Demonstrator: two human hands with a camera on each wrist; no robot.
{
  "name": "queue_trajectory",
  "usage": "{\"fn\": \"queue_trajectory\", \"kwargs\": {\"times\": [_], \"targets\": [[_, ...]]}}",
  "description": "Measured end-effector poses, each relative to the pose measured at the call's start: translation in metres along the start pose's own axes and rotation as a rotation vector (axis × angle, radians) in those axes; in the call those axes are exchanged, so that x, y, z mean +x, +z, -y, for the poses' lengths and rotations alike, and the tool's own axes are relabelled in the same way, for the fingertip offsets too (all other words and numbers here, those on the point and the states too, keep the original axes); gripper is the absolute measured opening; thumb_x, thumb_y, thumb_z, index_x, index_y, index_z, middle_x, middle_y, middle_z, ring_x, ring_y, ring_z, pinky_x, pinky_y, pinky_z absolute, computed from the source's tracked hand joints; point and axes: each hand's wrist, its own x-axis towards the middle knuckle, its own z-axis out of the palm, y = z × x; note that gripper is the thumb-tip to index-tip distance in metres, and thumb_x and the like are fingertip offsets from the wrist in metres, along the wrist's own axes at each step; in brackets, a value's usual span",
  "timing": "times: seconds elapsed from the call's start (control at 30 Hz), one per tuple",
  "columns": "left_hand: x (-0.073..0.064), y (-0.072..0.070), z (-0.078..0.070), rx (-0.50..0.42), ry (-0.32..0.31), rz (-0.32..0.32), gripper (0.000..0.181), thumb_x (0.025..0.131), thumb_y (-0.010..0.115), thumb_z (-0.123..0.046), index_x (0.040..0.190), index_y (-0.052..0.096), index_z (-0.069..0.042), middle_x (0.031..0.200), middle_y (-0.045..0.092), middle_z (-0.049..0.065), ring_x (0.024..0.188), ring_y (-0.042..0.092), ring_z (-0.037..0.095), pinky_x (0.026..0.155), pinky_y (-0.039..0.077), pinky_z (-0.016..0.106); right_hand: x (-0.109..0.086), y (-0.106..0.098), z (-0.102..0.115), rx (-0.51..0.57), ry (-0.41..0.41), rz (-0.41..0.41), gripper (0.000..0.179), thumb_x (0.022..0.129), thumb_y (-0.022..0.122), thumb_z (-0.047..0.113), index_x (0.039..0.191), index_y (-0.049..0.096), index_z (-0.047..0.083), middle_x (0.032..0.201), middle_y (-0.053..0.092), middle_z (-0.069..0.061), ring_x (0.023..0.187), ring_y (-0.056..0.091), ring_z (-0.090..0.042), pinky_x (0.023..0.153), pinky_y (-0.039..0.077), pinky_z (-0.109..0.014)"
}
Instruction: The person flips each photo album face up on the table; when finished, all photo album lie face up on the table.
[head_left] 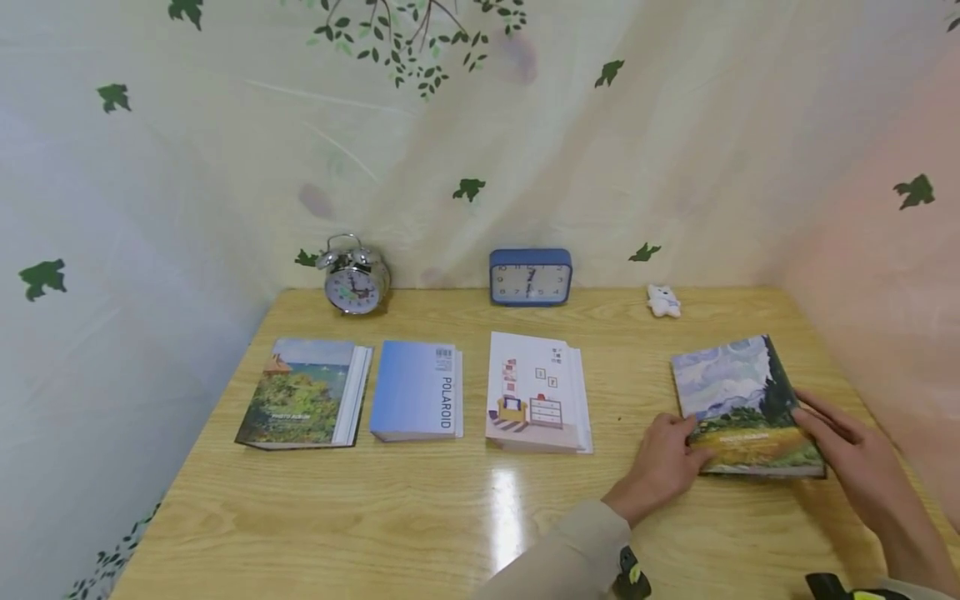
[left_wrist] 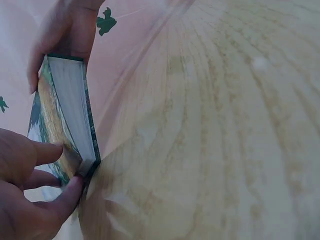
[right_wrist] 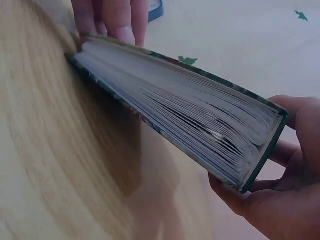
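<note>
A photo album (head_left: pixel 731 392) with a painted landscape cover is between my hands at the right of the table. My left hand (head_left: pixel 663 462) pinches its left edge near the lower corner, thumb and fingers on either cover in the left wrist view. Around the thick green spine curls my right hand (head_left: pixel 862 462), with the thumb on one cover and fingers on the other. In the right wrist view the album's page block (right_wrist: pixel 200 115) faces the camera, and the spine side stands off the wooden table. Whether the left edge touches the table I cannot tell.
Left of my hands lie a white album (head_left: pixel 525 392) with a furniture drawing, a blue Polaroid album (head_left: pixel 412 387) and another landscape album (head_left: pixel 303 392). Behind them stand a silver alarm clock (head_left: pixel 354 283), a blue clock (head_left: pixel 530 277) and a small white figurine (head_left: pixel 663 301), before a leaf-printed curtain (head_left: pixel 570 150).
</note>
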Motion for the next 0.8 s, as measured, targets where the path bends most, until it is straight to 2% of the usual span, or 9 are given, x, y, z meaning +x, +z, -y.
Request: {"fn": "queue_trajectory", "kwargs": {"times": [0.07,0.17,0.2,0.27,0.33,0.43,0.53,0.7,0.8], "targets": [[0.001,-0.002,-0.001,0.016,-0.007,0.005,0.048,0.095,0.057,-0.042,0.137,0.054,-0.021,0.125,0.059,-0.003,0.119,0.049,0.006,0.093,0.043,0.015,0.000,0.000,0.006,-0.014,-0.006,0.001,0.065,0.098,0.040,0.051,0.154,0.016,0.027,0.161,0.010,-0.002,0.147,0.016,-0.027,0.110,0.036,-0.037],[0.003,-0.004,-0.002,0.063,-0.001,-0.009,0.047,0.096,0.053,-0.045,0.137,0.054,-0.023,0.128,0.060,-0.003,0.127,0.045,0.008,0.101,0.039,0.019,0.000,0.002,0.018,-0.026,-0.003,-0.007,0.070,0.098,0.038,0.053,0.154,0.015,0.017,0.159,0.009,-0.019,0.140,0.010,-0.049,0.102,0.024,-0.067],[0.003,-0.005,-0.003,0.069,-0.004,-0.007,0.047,0.096,0.052,-0.046,0.137,0.054,-0.023,0.129,0.059,-0.003,0.128,0.045,0.008,0.102,0.039,0.020,0.000,0.003,0.021,-0.039,-0.007,-0.016,0.071,0.099,0.037,0.053,0.154,0.016,0.013,0.157,0.011,-0.025,0.138,0.012,-0.053,0.099,0.025,-0.069],[0.003,-0.006,-0.004,0.061,-0.019,0.006,0.047,0.097,0.050,-0.047,0.138,0.053,-0.024,0.133,0.056,-0.002,0.129,0.045,0.009,0.103,0.039,0.021,0.000,0.003,0.025,-0.077,-0.011,-0.026,0.072,0.099,0.035,0.052,0.153,0.017,0.008,0.154,0.016,-0.031,0.134,0.019,-0.056,0.097,0.034,-0.062],[0.003,-0.007,-0.005,0.049,-0.029,0.022,0.048,0.098,0.048,-0.047,0.139,0.051,-0.023,0.137,0.054,0.000,0.131,0.044,0.011,0.104,0.039,0.022,0.001,0.003,0.027,-0.076,-0.025,-0.022,0.069,0.100,0.033,0.050,0.153,0.018,0.007,0.154,0.019,-0.030,0.135,0.030,-0.047,0.092,0.048,-0.044],[0.004,-0.009,-0.004,0.051,-0.034,0.038,0.050,0.098,0.045,-0.048,0.139,0.051,-0.021,0.139,0.052,0.001,0.131,0.045,0.012,0.103,0.040,0.021,0.002,0.002,0.026,-0.055,-0.074,-0.028,0.063,0.102,0.033,0.044,0.152,0.023,0.008,0.154,0.024,-0.025,0.120,0.052,-0.010,0.070,0.053,-0.017],[0.007,-0.010,-0.002,0.044,-0.021,0.045,0.051,0.098,0.045,-0.048,0.139,0.051,-0.018,0.138,0.053,0.002,0.129,0.048,0.013,0.102,0.041,0.020,0.003,0.002,0.028,-0.014,-0.124,-0.037,0.057,0.103,0.033,0.038,0.151,0.026,0.008,0.154,0.029,-0.017,0.099,0.044,0.021,0.069,0.048,-0.006],[0.010,-0.012,0.007,-0.075,0.003,0.070,0.052,0.098,0.049,-0.043,0.143,0.046,-0.017,0.139,0.052,0.004,0.128,0.049,0.013,0.101,0.043,0.020,0.002,0.002,0.036,-0.007,-0.178,-0.049,0.053,0.104,0.034,0.034,0.150,0.031,0.009,0.149,0.038,-0.008,0.095,0.043,0.025,0.072,0.048,-0.005],[0.011,-0.014,0.012,-0.143,0.018,0.089,0.053,0.098,0.051,-0.041,0.145,0.043,-0.018,0.140,0.051,0.003,0.128,0.048,0.013,0.101,0.043,0.021,0.001,0.003,0.041,0.030,-0.202,-0.045,0.051,0.103,0.037,0.032,0.150,0.033,0.010,0.139,0.046,0.010,0.095,0.047,0.023,0.071,0.048,-0.005]]}}
